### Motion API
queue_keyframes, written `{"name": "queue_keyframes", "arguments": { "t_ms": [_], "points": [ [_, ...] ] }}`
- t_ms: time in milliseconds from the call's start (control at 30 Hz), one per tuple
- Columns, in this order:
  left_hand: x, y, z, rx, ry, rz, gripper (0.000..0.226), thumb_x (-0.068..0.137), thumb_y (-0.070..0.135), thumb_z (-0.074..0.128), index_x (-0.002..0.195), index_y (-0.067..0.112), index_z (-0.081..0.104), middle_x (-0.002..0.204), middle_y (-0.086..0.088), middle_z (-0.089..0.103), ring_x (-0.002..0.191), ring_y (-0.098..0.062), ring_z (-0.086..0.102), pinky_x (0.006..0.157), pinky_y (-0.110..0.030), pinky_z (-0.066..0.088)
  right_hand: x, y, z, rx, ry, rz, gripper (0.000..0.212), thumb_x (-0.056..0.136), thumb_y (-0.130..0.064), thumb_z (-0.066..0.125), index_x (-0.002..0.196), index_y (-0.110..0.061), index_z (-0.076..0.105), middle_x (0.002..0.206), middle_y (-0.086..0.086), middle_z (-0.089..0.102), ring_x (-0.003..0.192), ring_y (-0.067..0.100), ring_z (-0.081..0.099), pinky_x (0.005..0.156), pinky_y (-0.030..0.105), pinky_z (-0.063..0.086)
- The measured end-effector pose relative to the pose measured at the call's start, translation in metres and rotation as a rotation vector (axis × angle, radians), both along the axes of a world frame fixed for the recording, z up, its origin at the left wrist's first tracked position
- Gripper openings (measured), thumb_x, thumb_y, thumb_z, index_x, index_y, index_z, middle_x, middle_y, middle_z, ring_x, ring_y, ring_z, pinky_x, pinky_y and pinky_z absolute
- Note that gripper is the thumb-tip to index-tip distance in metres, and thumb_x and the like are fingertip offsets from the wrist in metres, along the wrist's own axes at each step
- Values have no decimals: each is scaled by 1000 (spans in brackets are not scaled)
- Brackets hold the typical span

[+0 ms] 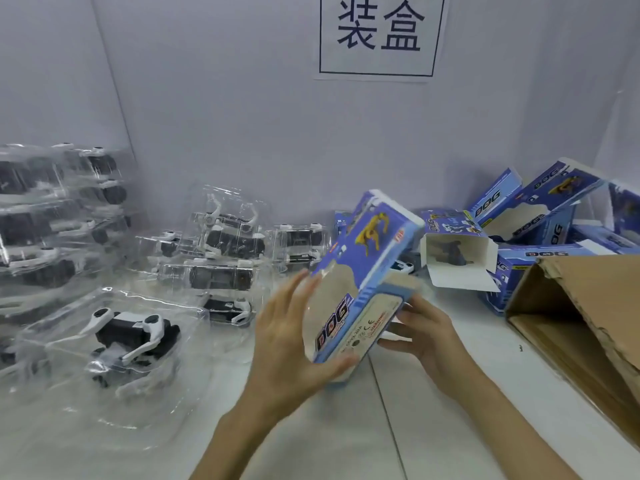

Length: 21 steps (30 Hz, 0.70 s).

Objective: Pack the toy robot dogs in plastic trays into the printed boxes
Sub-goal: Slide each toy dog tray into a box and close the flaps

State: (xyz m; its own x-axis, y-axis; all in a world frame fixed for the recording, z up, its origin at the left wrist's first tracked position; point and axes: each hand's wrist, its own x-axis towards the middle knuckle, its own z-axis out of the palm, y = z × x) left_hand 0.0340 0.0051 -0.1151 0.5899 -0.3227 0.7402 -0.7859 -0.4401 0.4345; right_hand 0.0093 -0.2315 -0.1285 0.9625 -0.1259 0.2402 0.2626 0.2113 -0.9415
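7+ boxes (pixel 374 244), 10+ dog trays (pixel 114 327), 1 ctn (pixel 595 292), 1 sign (pixel 377 36)

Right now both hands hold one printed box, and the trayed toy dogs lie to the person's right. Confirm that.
Wrong side. The head view shows the trayed toy dogs to the person's left; the left hand and right hand do hold one printed box.

Bare left grip (pixel 294 337), bare right grip (pixel 426 332), slim forearms (pixel 242 427) bare as far as visible
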Motion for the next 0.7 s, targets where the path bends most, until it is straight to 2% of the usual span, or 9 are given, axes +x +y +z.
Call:
{"name": "queue_keyframes", "arguments": {
  "t_ms": [67,133,200,300,400,467,567,633,700],
  "points": [
    [12,7,3,145,185,43,128,54,83,68,158,37,10,166,12,12,152,-8,11,123,-44,15,0,1,2,2,57,30,43,81,-17,66,123,-14,66,113,14,72,98,37,71,73,41,60],
    [21,10,2,216,308,-17,138,51,83,71,160,36,1,165,16,13,151,-6,14,123,-51,20,0,5,0,13,110,50,46,83,-27,66,126,-13,63,114,15,73,96,34,72,71,39,60],
    [22,8,2,163,374,-85,134,55,76,77,159,39,1,160,17,26,143,-4,30,118,-49,33,0,6,-3,7,141,57,45,86,-35,54,123,-13,66,114,15,73,95,32,73,69,39,60],
    [14,2,-5,55,325,-45,120,61,72,74,157,42,10,150,16,36,133,-3,39,111,-46,41,-2,6,-2,-23,133,37,43,89,-37,49,119,-13,69,116,14,72,96,35,72,75,39,60],
    [10,7,-9,-33,226,-4,112,63,71,72,156,46,16,146,18,38,134,-5,39,108,-45,42,3,5,1,-36,97,-139,27,99,-22,49,115,-12,68,113,13,73,95,32,74,79,40,55],
    [6,16,-6,-212,252,-80,110,61,72,74,154,48,21,145,21,41,134,-7,45,102,-36,47,14,8,9,-47,73,-232,20,101,-13,49,109,-13,67,108,12,73,91,29,75,77,37,54],
    [0,23,-4,-641,458,-252,112,57,62,82,150,21,35,127,2,66,114,-25,66,78,-32,59,39,23,28,-193,55,-143,17,98,-19,58,115,-20,62,118,6,68,97,22,74,75,32,57],
    [1,24,-6,-748,528,-288,105,58,51,78,145,9,38,112,-2,73,102,-30,71,71,-32,60,59,41,43,-351,57,-88,31,95,-27,64,124,-21,58,130,4,61,107,19,68,83,34,59],
    [0,23,-7,-762,560,-268,119,52,64,83,146,7,37,114,-6,72,101,-31,72,70,-33,60,82,65,65,-506,51,-66,50,92,-33,67,138,-20,50,143,1,51,121,18,57,96,40,53]
  ]
}}
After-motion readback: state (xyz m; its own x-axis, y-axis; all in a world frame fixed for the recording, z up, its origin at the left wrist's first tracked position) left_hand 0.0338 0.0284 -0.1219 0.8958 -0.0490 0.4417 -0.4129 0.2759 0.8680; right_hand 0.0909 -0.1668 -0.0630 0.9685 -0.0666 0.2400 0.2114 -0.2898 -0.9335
